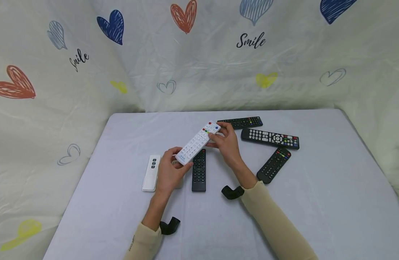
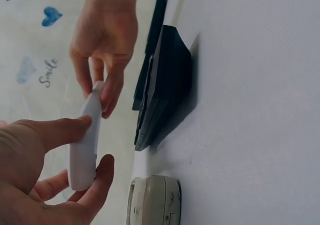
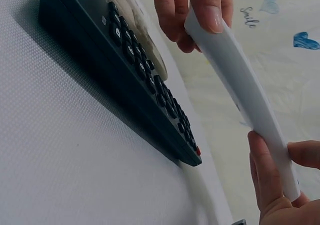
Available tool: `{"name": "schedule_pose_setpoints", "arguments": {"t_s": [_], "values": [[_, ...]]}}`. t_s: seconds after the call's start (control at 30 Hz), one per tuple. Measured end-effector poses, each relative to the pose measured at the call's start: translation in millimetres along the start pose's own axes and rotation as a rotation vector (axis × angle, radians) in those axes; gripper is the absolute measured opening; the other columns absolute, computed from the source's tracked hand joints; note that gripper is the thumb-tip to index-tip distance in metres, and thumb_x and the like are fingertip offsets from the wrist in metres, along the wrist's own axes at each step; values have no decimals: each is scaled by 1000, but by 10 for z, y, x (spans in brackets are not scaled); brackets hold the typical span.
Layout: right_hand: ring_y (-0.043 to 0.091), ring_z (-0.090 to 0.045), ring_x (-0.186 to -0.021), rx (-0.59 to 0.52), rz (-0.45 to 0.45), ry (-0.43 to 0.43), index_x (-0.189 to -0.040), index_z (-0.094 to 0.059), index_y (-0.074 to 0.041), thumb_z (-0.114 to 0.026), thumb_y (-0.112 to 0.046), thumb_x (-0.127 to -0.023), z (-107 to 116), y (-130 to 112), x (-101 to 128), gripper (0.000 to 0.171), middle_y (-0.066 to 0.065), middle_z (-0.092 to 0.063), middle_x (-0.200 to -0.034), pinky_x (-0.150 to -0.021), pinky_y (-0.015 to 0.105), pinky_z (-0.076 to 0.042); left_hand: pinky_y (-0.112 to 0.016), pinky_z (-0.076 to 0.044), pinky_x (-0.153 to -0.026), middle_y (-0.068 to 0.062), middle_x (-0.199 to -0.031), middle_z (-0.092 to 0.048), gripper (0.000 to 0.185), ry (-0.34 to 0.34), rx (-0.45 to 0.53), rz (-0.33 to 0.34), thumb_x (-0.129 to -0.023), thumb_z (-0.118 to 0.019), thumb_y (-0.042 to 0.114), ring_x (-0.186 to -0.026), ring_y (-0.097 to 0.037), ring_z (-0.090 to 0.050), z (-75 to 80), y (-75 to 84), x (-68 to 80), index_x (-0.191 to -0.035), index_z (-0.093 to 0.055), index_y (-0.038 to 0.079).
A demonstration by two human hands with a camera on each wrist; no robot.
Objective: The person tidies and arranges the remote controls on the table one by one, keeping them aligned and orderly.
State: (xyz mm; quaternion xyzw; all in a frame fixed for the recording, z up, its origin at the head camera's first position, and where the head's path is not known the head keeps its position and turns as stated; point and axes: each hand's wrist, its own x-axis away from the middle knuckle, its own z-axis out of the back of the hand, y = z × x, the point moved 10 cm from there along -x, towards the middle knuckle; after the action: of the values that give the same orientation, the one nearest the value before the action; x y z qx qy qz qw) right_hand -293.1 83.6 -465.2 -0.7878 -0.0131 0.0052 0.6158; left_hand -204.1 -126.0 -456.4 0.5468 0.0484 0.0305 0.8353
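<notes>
Both hands hold a long white plastic remote control with coloured buttons, lifted above the table. The left hand pinches its near end between thumb and fingers; the right hand grips the far end with curled fingers. Below it a slim black remote lies on the pale grey tablecloth. A heart-printed sheet hangs behind.

Head: you look down at the table from above.
Wrists: close, low; both share the white remote.
</notes>
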Motion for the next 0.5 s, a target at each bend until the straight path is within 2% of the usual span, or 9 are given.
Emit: {"name": "schedule_pose_setpoints", "arguments": {"t_s": [0.13,0.27,0.5], "values": [[15,-71,-92,6,2,1,-150,-37,3,-65,5,-96,15,-17,5,61,25,-58,-131,-78,33,-66,-30,-61,-96,-16,-139,-54,70,-24,55,-21,-81,-88,3,-122,-30,-62,-22,20,12,-144,-56,6],[13,-72,-92,27,-7,-4,-150,-37,3,-66,3,-97,31,-13,11,61,28,-59,-133,-78,32,-66,-37,-59,-102,-14,-140,-54,69,-48,72,-43,-83,-87,8,-125,-28,-59,-36,30,23,-146,-58,10],[14,-72,-92,15,-21,-24,-151,-39,1,-66,2,-97,37,-27,26,60,25,-60,-130,-77,32,-66,-33,-58,-104,-12,-139,-57,63,-95,109,-44,-88,-84,11,-125,-27,-62,-77,30,55,-146,-59,14]]}}
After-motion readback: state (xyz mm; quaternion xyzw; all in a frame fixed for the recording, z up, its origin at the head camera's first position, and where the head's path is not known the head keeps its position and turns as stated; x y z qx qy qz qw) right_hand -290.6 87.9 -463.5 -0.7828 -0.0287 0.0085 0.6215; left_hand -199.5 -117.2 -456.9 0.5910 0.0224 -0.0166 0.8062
